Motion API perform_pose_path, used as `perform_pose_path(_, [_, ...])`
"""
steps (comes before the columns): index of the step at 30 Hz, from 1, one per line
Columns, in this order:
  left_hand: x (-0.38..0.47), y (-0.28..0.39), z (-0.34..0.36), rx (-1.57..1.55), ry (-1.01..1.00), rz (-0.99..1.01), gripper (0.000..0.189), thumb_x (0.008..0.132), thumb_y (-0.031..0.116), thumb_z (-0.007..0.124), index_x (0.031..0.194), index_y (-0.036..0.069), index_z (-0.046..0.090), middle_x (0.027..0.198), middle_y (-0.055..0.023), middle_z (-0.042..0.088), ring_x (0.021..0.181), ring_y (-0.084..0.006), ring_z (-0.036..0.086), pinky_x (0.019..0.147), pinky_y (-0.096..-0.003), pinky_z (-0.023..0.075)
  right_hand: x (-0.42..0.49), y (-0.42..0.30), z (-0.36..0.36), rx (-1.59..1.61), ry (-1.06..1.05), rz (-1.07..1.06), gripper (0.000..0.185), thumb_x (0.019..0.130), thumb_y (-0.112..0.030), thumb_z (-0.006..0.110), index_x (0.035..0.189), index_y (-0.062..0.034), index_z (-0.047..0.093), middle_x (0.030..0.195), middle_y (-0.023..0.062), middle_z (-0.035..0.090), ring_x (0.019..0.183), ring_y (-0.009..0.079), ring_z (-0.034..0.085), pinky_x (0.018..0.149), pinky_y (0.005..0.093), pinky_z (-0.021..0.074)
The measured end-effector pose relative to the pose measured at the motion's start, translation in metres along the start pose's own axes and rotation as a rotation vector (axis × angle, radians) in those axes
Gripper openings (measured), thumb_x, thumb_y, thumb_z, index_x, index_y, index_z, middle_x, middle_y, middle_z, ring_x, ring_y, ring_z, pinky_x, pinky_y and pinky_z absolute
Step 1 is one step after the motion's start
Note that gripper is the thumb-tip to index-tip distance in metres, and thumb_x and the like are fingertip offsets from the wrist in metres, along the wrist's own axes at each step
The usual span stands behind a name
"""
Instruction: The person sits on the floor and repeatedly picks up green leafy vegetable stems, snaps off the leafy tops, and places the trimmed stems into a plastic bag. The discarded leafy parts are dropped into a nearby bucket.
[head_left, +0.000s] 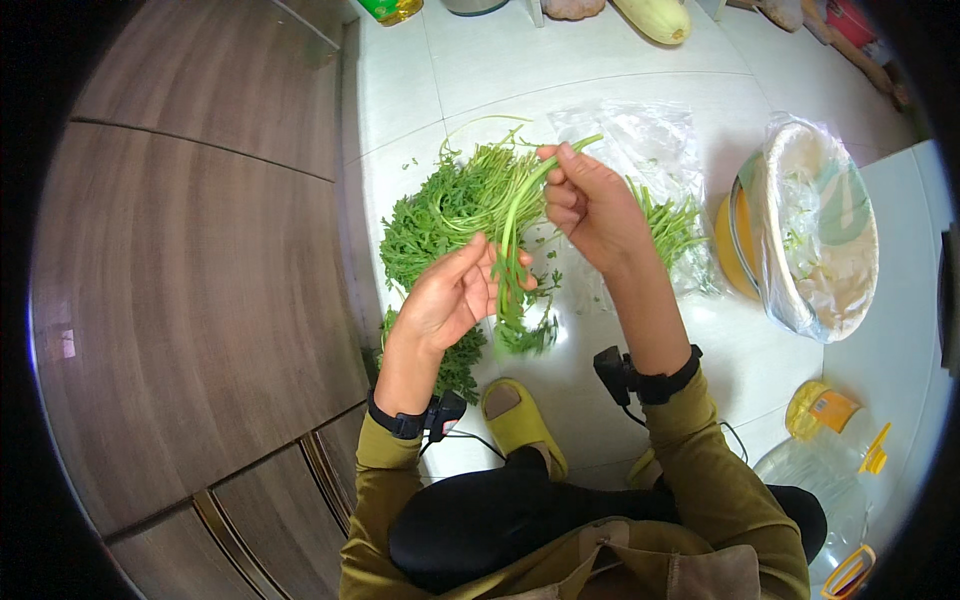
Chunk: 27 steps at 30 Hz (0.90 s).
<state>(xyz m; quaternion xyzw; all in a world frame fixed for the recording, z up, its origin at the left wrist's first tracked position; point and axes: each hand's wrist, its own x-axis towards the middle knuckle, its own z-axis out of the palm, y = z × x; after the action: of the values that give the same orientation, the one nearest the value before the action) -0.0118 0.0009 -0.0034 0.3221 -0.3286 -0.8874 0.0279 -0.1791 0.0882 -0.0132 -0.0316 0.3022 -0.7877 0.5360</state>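
My right hand pinches the thick pale end of a green leafy stalk between thumb and fingers. The stalk hangs down to the left, its lower leaves slightly blurred. Behind those leaves is my left hand, palm up, thumb apart, the stalk crossing in front of its fingers. A large heap of leafy greens, likely chrysanthemum greens, lies on the floor beyond my left hand. More greens lie below that hand. Beside my right wrist, a bunch of cut stems rests on a clear plastic bag.
A bag-lined bin holding scraps stands at right. Below it are a clear plastic jug and a yellow-capped bottle. Wood-grain cabinets wall the left side. A pale green gourd lies at the top. My yellow slipper is below the greens.
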Motion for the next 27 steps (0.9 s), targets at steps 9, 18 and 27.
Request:
perform_pose_path(9, [-0.001, 0.0, -0.013, 0.098, -0.067, 0.009, 0.028, 0.086, 0.021, 0.05, 0.102, -0.001, 0.05, 0.078, -0.0128, 0.054, 0.063, -0.0206, 0.053, 0.058, -0.0353, 0.0529, 0.009, 0.001, -0.022, 0.032, 0.01, 0.033, 0.023, 0.091, -0.022, 0.052, 0.101, -0.0018, 0.055, 0.07, -0.0034, 0.047, 0.054, 0.0028, 0.034, 0.045, 0.0155, 0.0285])
perform_pose_path(18, [-0.001, -0.001, -0.011, 0.195, -0.112, 0.105, 0.017, 0.084, 0.017, 0.054, 0.09, 0.001, 0.055, 0.066, -0.0049, 0.056, 0.06, -0.0136, 0.056, 0.066, -0.0389, 0.0538, 0.007, 0.01, -0.023, -0.16, 0.041, -0.032, 0.021, 0.09, -0.023, 0.054, 0.094, -0.002, 0.059, 0.068, -0.0036, 0.047, 0.054, 0.0036, 0.035, 0.045, 0.0171, 0.0276])
perform_pose_path(27, [0.011, -0.008, -0.014, 0.41, 0.143, 0.215, 0.01, 0.081, 0.008, 0.048, 0.079, 0.003, 0.056, 0.061, -0.0017, 0.052, 0.052, -0.0091, 0.045, 0.054, -0.0251, 0.0455, -0.009, 0.0, -0.014, -0.402, 0.101, -0.248, 0.018, 0.089, -0.019, 0.056, 0.093, -0.0024, 0.062, 0.068, -0.0027, 0.051, 0.053, 0.0045, 0.038, 0.046, 0.0187, 0.0302])
